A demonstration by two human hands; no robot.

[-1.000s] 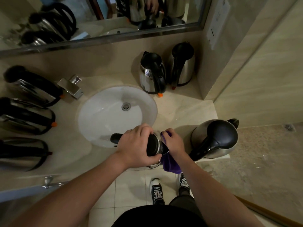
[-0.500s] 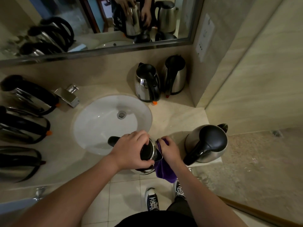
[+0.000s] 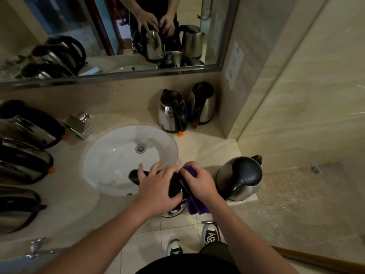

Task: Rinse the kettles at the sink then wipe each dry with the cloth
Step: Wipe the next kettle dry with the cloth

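Kettle [image 3: 173, 209] of shiny steel with a black lid stands at the lower centre of the frame, on the front edge of the desk [image 3: 203, 153], partly over the near rim of the white sink [image 3: 118, 155]. Its black handle [image 3: 134, 176] points to the left, over the basin. The left hand [image 3: 158, 189] lies on top of the lid with fingers spread and curved around it, holding the kettle in place. The right hand [image 3: 199, 181] pinches a purple cloth [image 3: 194, 204] with bent fingers and presses it against the right side of the kettle; the lower part of the cloth hangs down past the desk edge. Just to the right, another kettle [image 3: 241, 178] with a black lid stands at the corner of the desk, apart from the cloth. Two more kettles [image 3: 186, 110] stand side by side at the back, near the wall, right of the sink. On the left side of the frame three kettles [image 3: 25, 165] stand in a column. A chrome faucet [image 3: 79, 124] is at the upper left of the sink. The mirror [image 3: 110, 36] above reflects the hands and the kettles. Two sneakers [image 3: 211, 233] are visible on the tiled floor at the bottom.
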